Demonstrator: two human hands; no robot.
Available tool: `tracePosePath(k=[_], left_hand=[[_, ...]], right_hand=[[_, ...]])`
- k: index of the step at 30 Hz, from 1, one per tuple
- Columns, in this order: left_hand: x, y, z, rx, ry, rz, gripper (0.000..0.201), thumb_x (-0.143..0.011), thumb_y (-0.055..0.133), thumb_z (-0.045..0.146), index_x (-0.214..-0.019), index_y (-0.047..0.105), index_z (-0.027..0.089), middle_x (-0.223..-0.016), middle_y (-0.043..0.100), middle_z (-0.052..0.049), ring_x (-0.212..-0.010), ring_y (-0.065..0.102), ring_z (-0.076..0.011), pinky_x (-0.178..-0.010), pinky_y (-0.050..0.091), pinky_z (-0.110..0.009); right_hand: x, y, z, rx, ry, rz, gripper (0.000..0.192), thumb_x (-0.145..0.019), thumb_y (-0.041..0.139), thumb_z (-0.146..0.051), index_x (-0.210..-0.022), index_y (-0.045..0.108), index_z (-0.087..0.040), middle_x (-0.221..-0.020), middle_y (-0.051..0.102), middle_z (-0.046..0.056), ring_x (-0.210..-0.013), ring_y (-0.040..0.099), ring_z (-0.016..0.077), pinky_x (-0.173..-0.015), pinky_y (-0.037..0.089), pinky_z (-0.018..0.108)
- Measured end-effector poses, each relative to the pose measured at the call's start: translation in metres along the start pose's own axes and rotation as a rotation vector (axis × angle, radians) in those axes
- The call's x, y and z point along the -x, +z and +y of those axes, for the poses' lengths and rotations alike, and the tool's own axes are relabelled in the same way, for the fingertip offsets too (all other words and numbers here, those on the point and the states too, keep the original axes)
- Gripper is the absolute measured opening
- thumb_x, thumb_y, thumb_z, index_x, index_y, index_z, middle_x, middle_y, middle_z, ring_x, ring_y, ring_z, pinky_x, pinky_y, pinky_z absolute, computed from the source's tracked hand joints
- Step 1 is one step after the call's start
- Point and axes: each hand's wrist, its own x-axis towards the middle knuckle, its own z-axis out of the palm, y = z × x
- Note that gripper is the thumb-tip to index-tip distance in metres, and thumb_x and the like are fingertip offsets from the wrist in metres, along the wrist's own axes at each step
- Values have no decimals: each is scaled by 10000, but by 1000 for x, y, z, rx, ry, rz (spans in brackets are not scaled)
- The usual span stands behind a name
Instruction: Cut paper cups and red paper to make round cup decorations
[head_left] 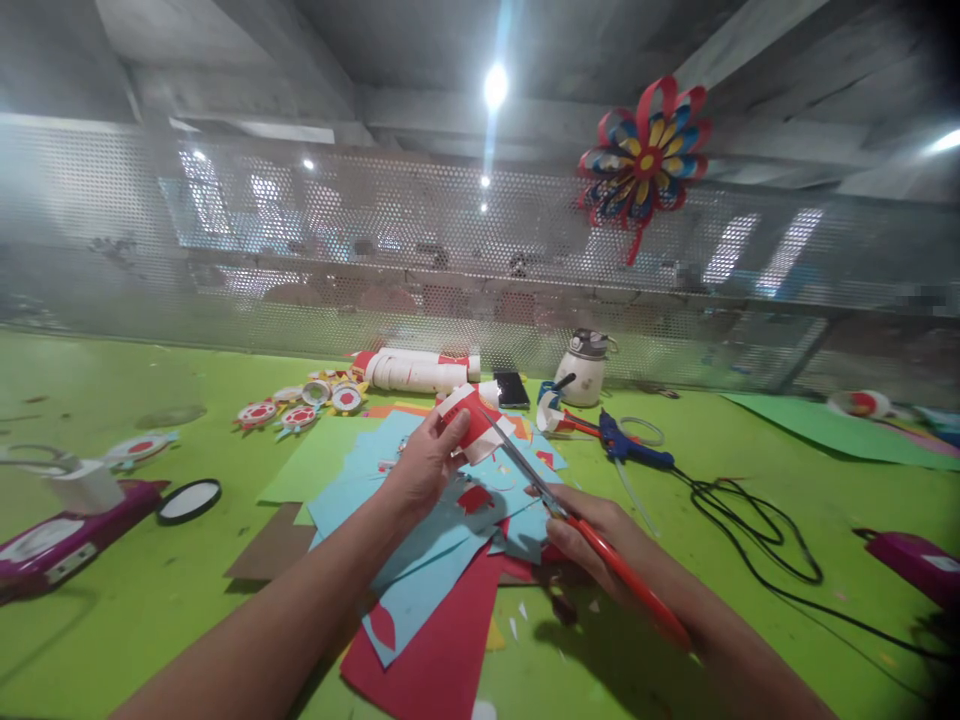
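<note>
Red-and-white paper piece (469, 420), small and curled, held above the blue sheets (420, 500) on the green desk (150, 600). Left hand (427, 462) pinched around it, forearm raised. Right hand (592, 545) closed on red-handled scissors (559, 510), blades pointing at the piece.
</note>
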Motion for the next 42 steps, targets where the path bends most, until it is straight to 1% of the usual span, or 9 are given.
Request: tracePosePath(k=[4, 10, 16, 22, 25, 30, 37, 40, 42], left_hand=[[0, 0, 0, 10, 7, -5, 457, -764, 668, 366, -1169, 562, 181, -1172, 626, -147, -1052, 593, -261, -881, 479, -439], [1, 1, 1, -1, 3, 2, 439, -777, 655, 362, -1160, 564, 168, -1158, 634, -142, -1050, 596, -254, -907, 464, -430], [2, 4, 2, -16, 3, -3, 425, -787, 645, 356, -1161, 561, 172, -1186, 618, -146, -1035, 600, -243, -899, 463, -420], [2, 3, 2, -15, 20, -18, 401, -800, 629, 356, -1155, 578, 178, -1201, 607, -145, -1062, 582, -246, -898, 461, -418], [2, 3, 2, -25, 20, -21, 393, -806, 622, 356, -1152, 583, 174, -1186, 614, -141, -1048, 586, -241, -886, 467, -410], [3, 4, 2, -27, 14, -23, 419, -792, 637, 367, -1165, 578, 187, -1181, 621, -131, -1060, 583, -252, -876, 473, -410], [3, 4, 3, -17, 5, -21, 446, -772, 658, 375, -1166, 579, 182, -1190, 617, -142, -1044, 589, -254, -879, 469, -418], [3, 4, 4, 4, 2, -8, 465, -747, 681, 384, -1164, 585, 202, -1202, 612, -135, -1059, 583, -267, -867, 475, -428], [3, 5, 4, 17, -5, -3, 488, -729, 697, 390, -1169, 583, 211, -1200, 614, -132, -1061, 584, -276, -857, 480, -436]], right_hand=[[-1, -1, -1, 41, -24, 8, 372, -920, 411, -474, -1012, 586, -160, -868, 613, 68, -744, 575, 179, -642, 458, 275], [0, -1, -4, 28, 10, -3, 398, -917, 410, -488, -1059, 580, -157, -827, 595, 47, -665, 540, 151, -590, 439, 256], [0, -1, -5, 50, -21, 25, 446, -913, 395, -503, -1088, 597, -146, -864, 624, 67, -724, 550, 178, -642, 438, 286], [-1, 2, -1, 52, -2, 58, 515, -911, 362, -536, -1118, 592, -124, -755, 577, 47, -585, 491, 134, -558, 424, 259], [1, 3, 0, 32, 21, 55, 534, -911, 347, -548, -1129, 584, -121, -771, 567, 50, -547, 483, 116, -531, 425, 247], [1, 5, -1, 57, 28, 79, 523, -906, 345, -557, -989, 613, -116, -663, 508, 16, -491, 455, 104, -462, 378, 222], [1, 8, -4, 93, -18, 113, 487, -913, 342, -532, -896, 620, -132, -641, 496, 11, -516, 441, 111, -485, 371, 223], [2, 11, -9, 98, 8, 176, 489, -909, 346, -541, -857, 620, -140, -617, 477, 4, -528, 444, 121, -485, 361, 227], [2, 12, -11, 112, 13, 220, 487, -903, 357, -549, -892, 627, -144, -600, 466, -5, -515, 432, 121, -492, 361, 235]])
